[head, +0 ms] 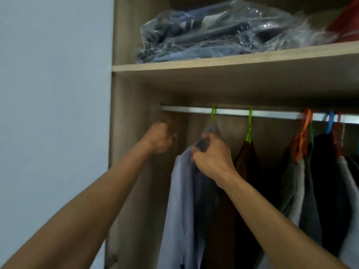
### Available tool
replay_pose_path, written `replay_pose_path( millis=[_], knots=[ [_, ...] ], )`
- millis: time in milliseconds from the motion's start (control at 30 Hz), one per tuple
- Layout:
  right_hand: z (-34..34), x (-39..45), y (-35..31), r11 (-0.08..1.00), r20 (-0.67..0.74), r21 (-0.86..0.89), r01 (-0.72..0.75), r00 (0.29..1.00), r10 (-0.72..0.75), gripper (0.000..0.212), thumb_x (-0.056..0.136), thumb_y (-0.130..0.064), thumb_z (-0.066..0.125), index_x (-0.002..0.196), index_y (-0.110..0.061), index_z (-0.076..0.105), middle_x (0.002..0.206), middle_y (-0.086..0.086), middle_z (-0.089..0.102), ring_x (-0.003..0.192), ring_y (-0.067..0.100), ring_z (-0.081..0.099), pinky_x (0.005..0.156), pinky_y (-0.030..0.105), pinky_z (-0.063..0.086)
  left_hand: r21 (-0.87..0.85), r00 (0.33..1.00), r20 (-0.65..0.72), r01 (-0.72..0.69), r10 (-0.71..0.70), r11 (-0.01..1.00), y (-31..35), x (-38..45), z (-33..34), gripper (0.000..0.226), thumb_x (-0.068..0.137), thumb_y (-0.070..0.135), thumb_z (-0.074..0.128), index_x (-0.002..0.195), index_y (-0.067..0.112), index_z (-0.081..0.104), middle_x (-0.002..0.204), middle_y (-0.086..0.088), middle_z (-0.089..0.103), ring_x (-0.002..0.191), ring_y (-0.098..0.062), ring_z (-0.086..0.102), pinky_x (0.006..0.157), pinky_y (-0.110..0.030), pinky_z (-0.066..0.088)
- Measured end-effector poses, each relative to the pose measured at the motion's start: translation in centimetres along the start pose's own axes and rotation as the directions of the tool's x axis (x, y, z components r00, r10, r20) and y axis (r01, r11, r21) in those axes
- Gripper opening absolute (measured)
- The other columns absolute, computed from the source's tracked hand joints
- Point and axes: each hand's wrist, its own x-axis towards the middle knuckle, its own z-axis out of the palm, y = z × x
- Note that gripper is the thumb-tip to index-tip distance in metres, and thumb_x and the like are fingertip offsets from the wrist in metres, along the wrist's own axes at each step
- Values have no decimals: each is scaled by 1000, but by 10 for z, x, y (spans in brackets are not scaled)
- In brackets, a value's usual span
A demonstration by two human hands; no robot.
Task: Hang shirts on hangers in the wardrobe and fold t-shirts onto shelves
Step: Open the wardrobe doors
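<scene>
Wall (pixel 54 94): plain pale blue, at far left beside the wardrobe.
Wardrobe (pixel 126 113): light wood, open in front of me.
Left hand (pixel 160 137): raised near the left end of the rail, just left of the shirt; my fingers are curled in, blurred, and I cannot tell whether they hold anything.
Rail (pixel 184 109): a silver bar running across under the shelf.
Shirt (pixel 180 200): pale lilac, hanging from a green hanger (pixel 213 113) hooked over the rail, the leftmost garment.
Right hand (pixel 213 154): my fingers pinch the shirt's collar, just below the hanger hook.
Brown garment (pixel 246 162): next to the right, on a second green hanger.
Other clothes (pixel 320 171): grey and black, on orange and blue hangers at far right.
Shelf (pixel 213 62): above the rail, carrying a clear plastic bag (pixel 223 30) of folded blue clothes.
</scene>
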Motion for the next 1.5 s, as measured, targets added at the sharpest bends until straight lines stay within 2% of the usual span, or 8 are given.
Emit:
replay_pose_path(
  millis=[200,367,633,867,1067,1233,1367,1500],
  knots=[
    [12,-58,-10,965,34,-42,258,966,-256,28,88,-26,64,116,-27,61,129,2,47,126,26,43,105,42,41,92,982,-61,182,-177,979,-1,-134,-36,45,96,26,61,139,15,53,142,-11,51,129,-29,51,107,-34,41],
    [41,-112,-53,934,277,160,320,894,-354,22,94,-20,64,116,-19,64,126,2,49,111,21,52,87,28,42,193,937,-158,338,-311,921,-15,-266,-91,40,98,29,58,137,19,55,144,0,49,132,-19,48,109,-34,40],
    [82,-209,-166,743,356,392,543,655,-666,30,98,-23,55,128,-21,56,136,-3,45,126,16,45,89,33,48,340,735,-599,594,-319,729,-41,-419,-195,34,92,24,65,125,17,62,130,-3,58,117,-26,56,92,-45,52],
    [113,-255,-274,604,367,336,722,490,-791,56,101,-17,48,154,-26,31,166,-4,11,151,16,12,113,39,38,-42,555,-575,714,-601,699,-84,-459,-250,66,92,33,68,146,15,36,139,-6,51,120,-23,56,98,-36,49],
    [125,-279,-333,507,388,114,854,431,-814,70,99,-20,55,158,-29,18,168,-4,-11,154,21,-10,117,49,26,-330,680,-302,582,-668,743,-113,-455,-270,46,96,40,60,136,20,52,124,9,59,113,-16,59,94,-33,49],
    [115,-286,-351,470,330,-75,879,467,-821,49,104,-31,40,153,-25,33,168,0,-7,153,22,-18,122,56,12,-665,725,-202,393,-659,636,-112,-464,-284,38,99,43,50,95,10,68,90,-9,73,82,-26,69,77,-44,60],
    [85,-283,-350,444,239,-288,849,512,-825,35,103,-35,40,126,-18,61,169,5,3,153,28,-17,122,59,10,-731,864,-42,316,-502,605,-94,-461,-281,46,107,35,35,93,8,69,78,-5,70,72,-15,64,66,-36,56],
    [44,-275,-330,472,108,-462,751,576,-810,22,92,-27,53,100,-19,71,168,6,11,153,35,-12,120,63,15,-781,943,124,285,-308,556,-74,-438,-249,27,106,25,43,109,6,62,96,-8,68,87,-19,62,71,-37,56]
  ],
)
